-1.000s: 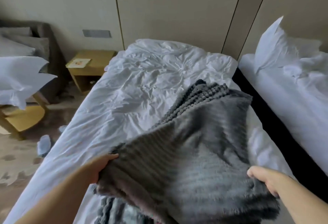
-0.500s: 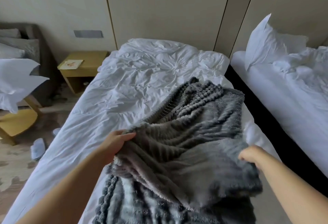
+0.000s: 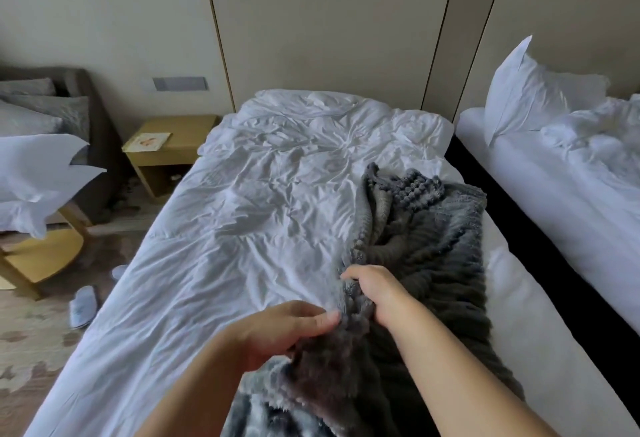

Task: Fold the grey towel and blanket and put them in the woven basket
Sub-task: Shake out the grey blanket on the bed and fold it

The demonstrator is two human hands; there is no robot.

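A dark grey fluffy blanket (image 3: 433, 249) with a bobbled edge lies bunched along the right side of the white bed (image 3: 263, 215). My right hand (image 3: 377, 291) grips a gathered fold of it near the bed's middle. My left hand (image 3: 287, 329) lies just left of that fold, fingers stretched out and touching the fabric's edge. A lighter grey-and-white fluffy piece (image 3: 270, 419) shows at the bottom under my arms. No woven basket is in view.
A second white bed (image 3: 571, 194) with a pillow (image 3: 526, 90) stands to the right across a dark gap. On the left are a wooden nightstand (image 3: 173, 149), a chair with pillows (image 3: 38, 177) and slippers (image 3: 81, 305) on the floor.
Both hands came together from a wide spread. The blanket, held open across the bed before, now lies gathered on the right side, and my right hand moved left to the fold.
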